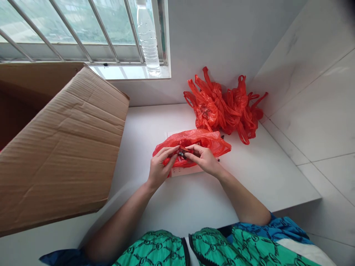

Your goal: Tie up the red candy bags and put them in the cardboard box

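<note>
My left hand (161,165) and my right hand (205,159) meet over an open red plastic bag (191,136) on the white surface. Between the fingertips of both is a small dark, shiny packet (182,152) with reddish edges. Its contents are too small to make out. Each hand pinches one side of it, thumb against fingers. Beneath the bag, a pale printed sheet or box (184,170) shows partly; the bag hides most of it. Small dark bits (222,137) lie just right of the bag.
Several knotted red plastic bags (210,107) are heaped against the back wall. A large open cardboard box (63,147) takes up the left side. On the windowsill stands a clear water bottle (149,40). The white tabletop (266,173) ends at a tiled wall on the right.
</note>
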{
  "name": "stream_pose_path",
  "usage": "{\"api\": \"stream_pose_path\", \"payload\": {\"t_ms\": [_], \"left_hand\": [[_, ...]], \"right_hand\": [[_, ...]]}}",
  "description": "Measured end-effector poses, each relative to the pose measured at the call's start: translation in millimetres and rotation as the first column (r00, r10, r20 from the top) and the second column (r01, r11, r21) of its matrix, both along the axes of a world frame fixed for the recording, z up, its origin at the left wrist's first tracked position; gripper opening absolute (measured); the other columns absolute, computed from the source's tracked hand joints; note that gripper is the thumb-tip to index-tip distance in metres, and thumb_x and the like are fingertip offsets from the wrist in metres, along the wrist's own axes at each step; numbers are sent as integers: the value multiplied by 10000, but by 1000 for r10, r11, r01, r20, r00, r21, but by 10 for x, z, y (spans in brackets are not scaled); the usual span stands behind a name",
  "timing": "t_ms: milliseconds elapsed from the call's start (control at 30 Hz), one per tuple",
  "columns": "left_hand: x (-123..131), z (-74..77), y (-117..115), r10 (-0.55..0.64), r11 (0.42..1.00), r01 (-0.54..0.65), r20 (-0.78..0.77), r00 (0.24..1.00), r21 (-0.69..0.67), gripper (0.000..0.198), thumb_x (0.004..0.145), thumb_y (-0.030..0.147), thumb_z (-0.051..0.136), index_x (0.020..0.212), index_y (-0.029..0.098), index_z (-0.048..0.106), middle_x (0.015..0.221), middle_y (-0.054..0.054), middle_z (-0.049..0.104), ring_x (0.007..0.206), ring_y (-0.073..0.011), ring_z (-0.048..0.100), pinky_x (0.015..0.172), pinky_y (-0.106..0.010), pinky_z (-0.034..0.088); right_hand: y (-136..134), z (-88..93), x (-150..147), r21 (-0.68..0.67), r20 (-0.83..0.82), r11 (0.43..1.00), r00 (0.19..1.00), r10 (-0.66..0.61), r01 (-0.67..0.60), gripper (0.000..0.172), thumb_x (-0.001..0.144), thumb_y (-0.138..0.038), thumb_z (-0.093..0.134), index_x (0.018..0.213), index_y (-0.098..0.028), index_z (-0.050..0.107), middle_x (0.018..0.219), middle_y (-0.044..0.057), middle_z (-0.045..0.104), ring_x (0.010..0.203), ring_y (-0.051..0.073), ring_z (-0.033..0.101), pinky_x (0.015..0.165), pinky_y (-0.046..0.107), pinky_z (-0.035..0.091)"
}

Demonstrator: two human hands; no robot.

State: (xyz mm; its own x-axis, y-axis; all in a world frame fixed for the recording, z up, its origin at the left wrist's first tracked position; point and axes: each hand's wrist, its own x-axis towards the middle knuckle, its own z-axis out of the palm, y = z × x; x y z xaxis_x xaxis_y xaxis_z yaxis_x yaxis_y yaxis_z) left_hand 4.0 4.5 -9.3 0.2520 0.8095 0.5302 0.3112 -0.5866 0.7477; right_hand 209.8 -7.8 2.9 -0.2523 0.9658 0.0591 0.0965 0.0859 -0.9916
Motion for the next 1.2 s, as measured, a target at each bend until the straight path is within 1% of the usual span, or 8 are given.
{"api": "stream_pose_path", "payload": {"t_ms": [100,200,333,600,833,933,1000,1200], "left_hand": [[-33,-67,34,16,1000,-13,-165,986,23,296,967,241,562,1238,259,678,1165,-57,719,1037,-190,686,891,-317,559],[-68,-157,69,57,998,-47,-354,933,38,278,971,286,552,1212,260,688,1215,-62,708,1078,-221,676,899,-355,547],[-76,-264,101,90,996,-73,-435,896,55,278,976,318,538,1206,264,683,1225,-57,700,1087,-230,665,919,-380,526],[-20,-406,164,93,995,-78,-394,914,55,261,964,297,531,1162,244,693,1215,-65,678,1119,-228,643,942,-384,506],[-16,-399,169,99,995,-83,-357,929,60,299,971,283,523,1240,244,648,1223,-54,673,1103,-213,640,927,-370,496],[-16,-373,165,102,994,-80,-365,925,75,308,981,287,509,1256,240,640,1226,-53,680,1107,-213,638,923,-369,485],[-16,-357,160,95,994,-66,-378,921,90,285,985,290,507,1220,246,663,1211,-47,693,1104,-214,639,940,-376,466],[-23,-320,134,61,995,-22,-413,909,100,273,990,279,508,1204,303,677,1159,-18,703,1048,-191,645,942,-372,418]], "right_hand": [[61,-26,159,223,322,959,916,-241,173,304,993,-444,499,1122,-237,681,977,67,739,904,253,689,862,408,532],[152,-128,322,395,547,870,686,-480,294,311,983,-375,464,865,-190,684,825,113,696,826,298,658,819,438,511],[181,-241,424,431,700,867,514,-496,250,269,964,-260,431,832,-168,646,810,118,669,802,284,632,758,400,511],[51,-135,415,376,749,922,554,-363,95,351,905,-171,516,1244,-211,598,1178,106,676,1061,274,635,879,345,512],[170,-144,349,512,716,838,443,-539,191,238,928,-223,483,1007,-150,696,990,138,722,937,311,669,845,426,529],[180,-185,287,549,576,809,606,-548,210,265,966,-297,473,1025,-172,700,1017,112,733,971,289,680,879,418,536],[165,-210,239,511,515,841,718,-467,181,264,975,-296,473,1118,-213,679,1079,74,735,995,261,688,877,397,548],[127,-271,134,382,529,915,781,-332,130,262,976,-349,530,1203,-278,639,1013,32,749,873,242,717,719,361,575]]}}
